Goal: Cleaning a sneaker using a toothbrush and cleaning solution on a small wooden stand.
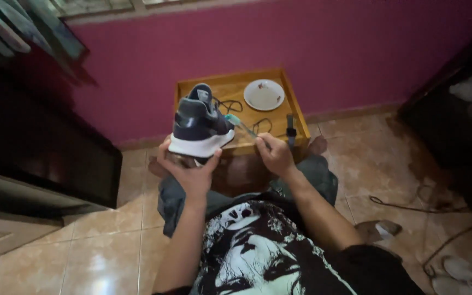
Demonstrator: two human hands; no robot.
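My left hand point(188, 170) grips a dark navy sneaker point(199, 121) with a white sole from underneath, holding it up in front of a low wooden table point(230, 87). In my right hand point(275, 155) is a toothbrush point(240, 124) with a teal head, its bristle end touching the side of the sneaker near the toe. Both hands hover just above my knees, close to the table's near edge.
On the table lie a white saucer point(264, 94), dark shoelaces point(229, 104) and a dark wristwatch point(291, 129). A magenta wall point(312, 43) stands behind. Dark furniture point(39, 142) flanks the left; a cable point(411, 206) and shoes point(465, 273) lie on the tiled floor at right.
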